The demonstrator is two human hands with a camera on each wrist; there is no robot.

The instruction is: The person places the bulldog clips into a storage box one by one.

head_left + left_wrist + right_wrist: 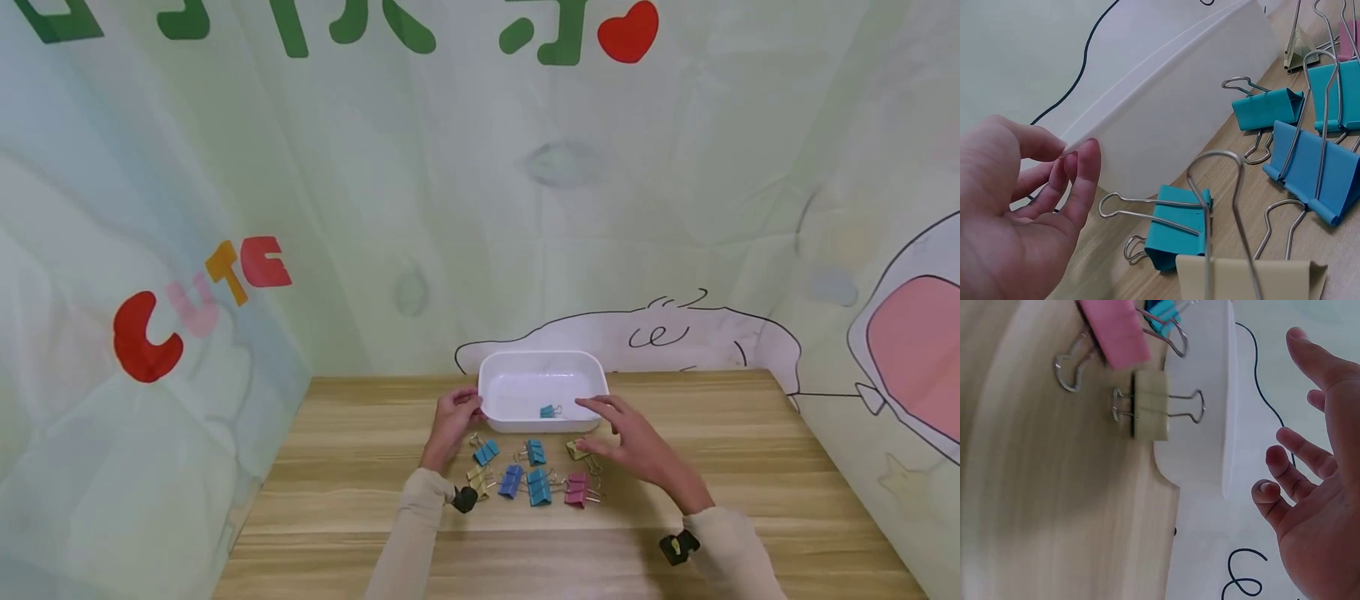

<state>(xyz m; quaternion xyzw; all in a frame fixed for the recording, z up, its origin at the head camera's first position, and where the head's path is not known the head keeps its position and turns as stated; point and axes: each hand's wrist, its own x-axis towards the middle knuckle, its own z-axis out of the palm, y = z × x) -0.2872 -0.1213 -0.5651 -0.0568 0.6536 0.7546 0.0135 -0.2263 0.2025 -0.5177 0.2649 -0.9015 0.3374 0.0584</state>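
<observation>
My left hand pinches the left rim of a white plastic basin between thumb and fingertips. A teal binder clip lies inside the basin. Over the basin's right front corner hovers my right hand, fingers spread and nothing in them. Closest below it is a pale yellow binder clip. In front of the basin lie a pink binder clip, a blue binder clip, several teal binder clips and another pale yellow binder clip near my left wrist.
Everything stands on a wood-grain table. A printed cloth backdrop rises right behind the basin along the table's back edge. Several clips' wire handles stick out toward neighbouring clips.
</observation>
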